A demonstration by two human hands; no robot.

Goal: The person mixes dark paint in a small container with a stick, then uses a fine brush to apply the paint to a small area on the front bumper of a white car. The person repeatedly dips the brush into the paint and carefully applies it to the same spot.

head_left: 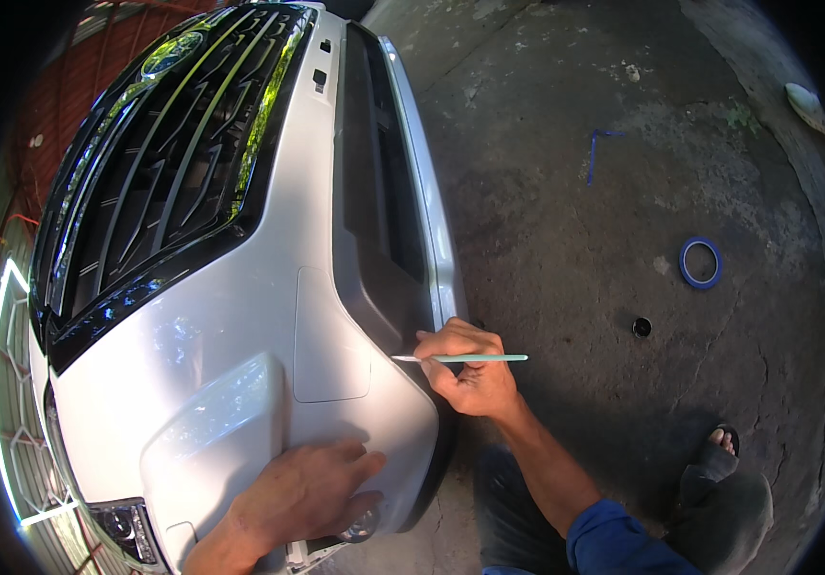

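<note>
A slim brush [489,358] with a pale green handle is pinched in the fingers of my right hand [470,374]. Its light tip points left and lies at the seam between the white car bumper [269,278] and its dark grey lower trim [363,240]. Whether the tip touches the surface I cannot tell. My left hand [307,494] rests on the bumper's near part with its fingers apart and nothing in them. Beneath its fingers, a round clear lamp [362,524] shows in part.
To the right, a blue tape roll [700,263], a small black pot [641,328] and an L-shaped blue tape strip [592,158] lie on the concrete floor. The black grille [173,153] fills the upper left. My sandalled foot [722,441] is at lower right.
</note>
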